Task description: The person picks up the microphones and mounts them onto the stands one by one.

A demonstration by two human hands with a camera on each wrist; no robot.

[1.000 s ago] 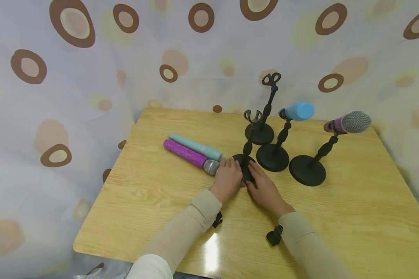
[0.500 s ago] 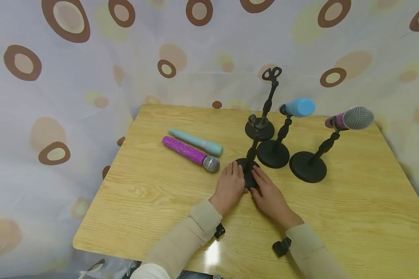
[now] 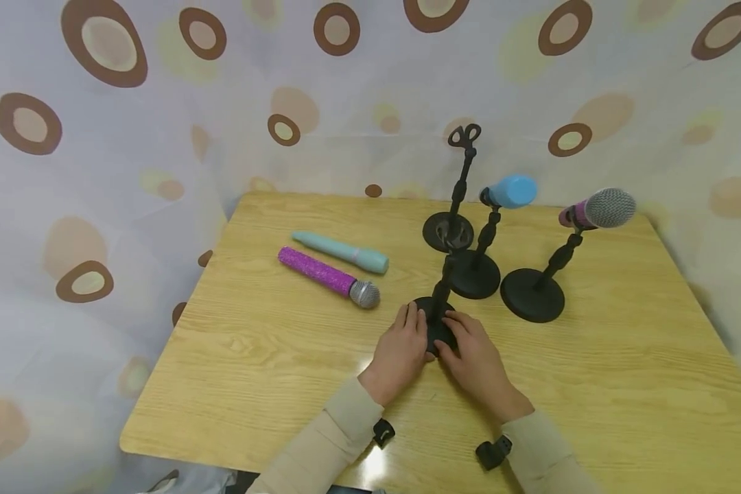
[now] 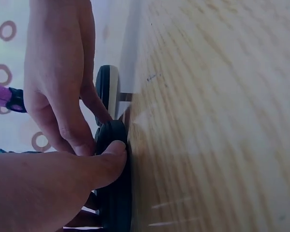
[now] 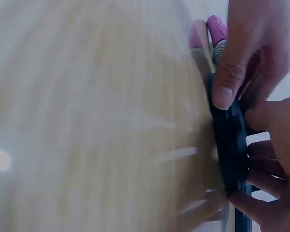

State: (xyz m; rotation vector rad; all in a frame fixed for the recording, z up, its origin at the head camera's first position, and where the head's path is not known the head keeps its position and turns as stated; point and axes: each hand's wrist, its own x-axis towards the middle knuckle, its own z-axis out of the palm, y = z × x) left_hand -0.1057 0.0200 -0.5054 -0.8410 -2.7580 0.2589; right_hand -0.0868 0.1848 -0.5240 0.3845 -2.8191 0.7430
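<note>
Both hands hold a black microphone stand [image 3: 442, 291] by its round base, one at each side. My left hand [image 3: 400, 350] lies along the base's left edge, and my right hand [image 3: 477, 360] curves round the right edge. In the left wrist view a thumb presses the rim of the base [image 4: 117, 193], which sits low against the tabletop. The right wrist view shows fingers and thumbs on the same dark base [image 5: 229, 145]. The stand's clip at its top holds nothing. Left of it lie a purple glittery microphone [image 3: 318, 269] and a light teal microphone [image 3: 339, 251].
Behind stands an empty-clipped stand [image 3: 463, 182]. To the right, one stand bears a blue-ended microphone [image 3: 514, 191] and another bears a microphone with a silver mesh head [image 3: 610, 208]. All are on a wooden table [image 3: 222, 384], with a patterned curtain [image 3: 346, 96] behind.
Both hands have drawn the stand toward the table's front edge, away from the other stands. The loose microphones stay on the table.
</note>
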